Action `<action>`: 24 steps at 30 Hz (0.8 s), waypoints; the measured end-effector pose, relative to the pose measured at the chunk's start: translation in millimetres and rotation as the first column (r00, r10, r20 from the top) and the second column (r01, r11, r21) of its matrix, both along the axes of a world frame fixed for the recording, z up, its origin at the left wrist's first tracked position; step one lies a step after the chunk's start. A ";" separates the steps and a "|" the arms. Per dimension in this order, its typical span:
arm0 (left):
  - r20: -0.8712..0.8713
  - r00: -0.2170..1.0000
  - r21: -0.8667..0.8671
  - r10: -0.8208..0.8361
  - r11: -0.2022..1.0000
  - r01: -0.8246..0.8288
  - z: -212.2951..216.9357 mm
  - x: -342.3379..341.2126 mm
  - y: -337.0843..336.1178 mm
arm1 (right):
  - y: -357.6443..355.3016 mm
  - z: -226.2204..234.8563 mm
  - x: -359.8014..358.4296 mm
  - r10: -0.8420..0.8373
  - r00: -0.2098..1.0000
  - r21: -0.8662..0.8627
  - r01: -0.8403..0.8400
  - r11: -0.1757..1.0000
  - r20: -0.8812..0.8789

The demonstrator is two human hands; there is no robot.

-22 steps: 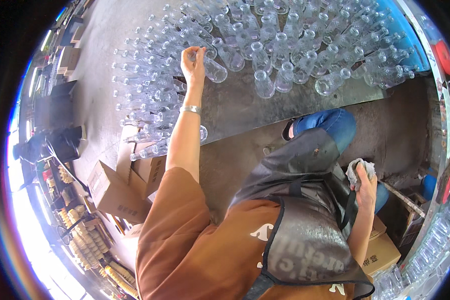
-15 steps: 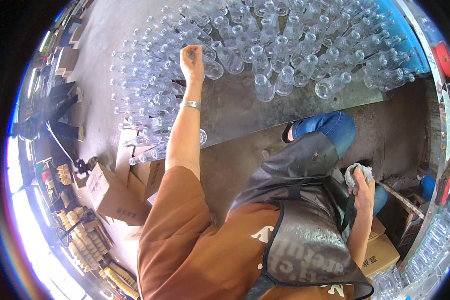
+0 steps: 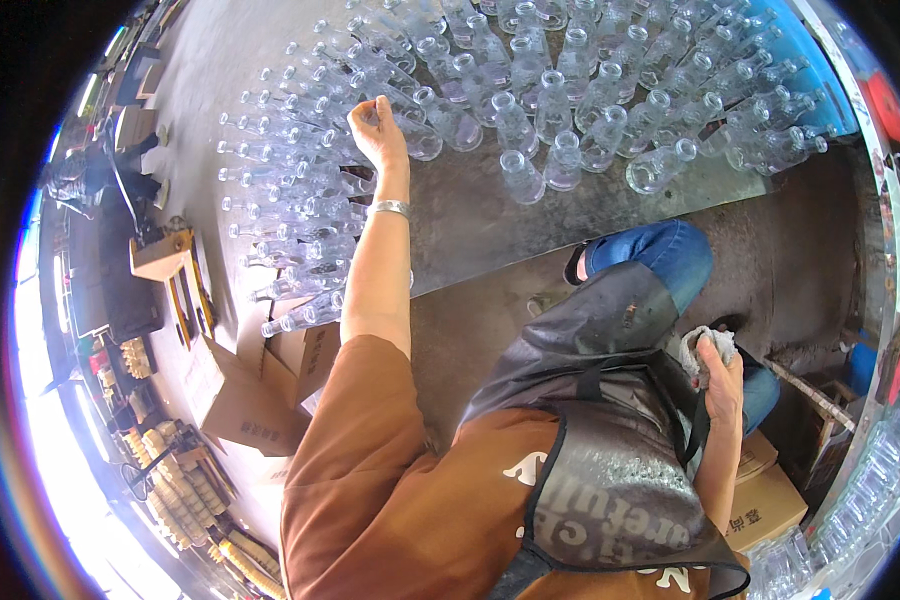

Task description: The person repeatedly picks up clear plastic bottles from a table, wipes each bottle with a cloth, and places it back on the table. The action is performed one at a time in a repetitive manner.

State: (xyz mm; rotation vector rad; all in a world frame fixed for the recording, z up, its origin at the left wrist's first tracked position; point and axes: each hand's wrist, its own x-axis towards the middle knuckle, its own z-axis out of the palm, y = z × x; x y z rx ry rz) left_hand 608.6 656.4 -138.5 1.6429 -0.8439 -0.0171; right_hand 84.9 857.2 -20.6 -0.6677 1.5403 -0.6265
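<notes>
Bottles (image 3: 517, 131) crowd the curled left hand (image 3: 378, 135) (its grip I cannot tell); the right hand (image 3: 722, 378) squeezes cloth (image 3: 692, 352) near a carton (image 3: 770, 508).

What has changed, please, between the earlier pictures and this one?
In the left background, a co-worker has moved farther up the picture, and a tan and yellow object has come into view below them. The left hand remains among the clear bottles, its grip unclear; the right hand still holds the grey cloth.
</notes>
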 end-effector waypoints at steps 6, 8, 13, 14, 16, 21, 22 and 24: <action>0.149 0.989 -0.011 -0.012 1.000 0.013 26.1 -20.1 8.7 | 5.2 0.6 -2.0 -0.008 1.000 -0.007 0.008 1.000 0.020; 0.324 0.940 -0.086 0.105 0.993 -0.081 37.6 -33.9 20.6 | 5.3 0.2 -1.2 -0.013 0.999 -0.023 0.013 1.000 0.032; 0.278 0.948 0.059 -0.158 0.987 0.147 28.0 -79.5 24.0 | 4.1 0.5 2.0 0.009 0.999 -0.023 -0.008 1.000 0.053; 0.218 0.970 0.111 -0.110 0.990 0.088 23.3 -84.3 15.3 | 4.0 1.0 1.8 0.017 0.999 -0.040 -0.016 0.999 0.040; 0.021 0.997 0.170 -0.078 0.983 0.074 16.0 -84.3 7.8 | 5.5 3.9 -0.5 0.032 0.999 -0.054 -0.030 0.998 0.037; 0.058 0.992 0.032 -0.116 0.993 0.114 32.8 -73.8 35.1 | 19.0 8.0 -12.0 -0.055 0.997 -0.081 0.060 0.995 0.058; -0.053 0.991 0.032 -0.123 0.992 0.125 44.8 -73.0 47.5 | 21.8 8.2 -13.9 -0.064 0.996 -0.080 0.069 0.994 0.067; -0.011 0.974 -0.071 -0.227 0.971 0.226 79.7 -71.0 74.5 | 27.4 9.8 -17.2 -0.110 0.989 -0.058 0.116 0.992 0.101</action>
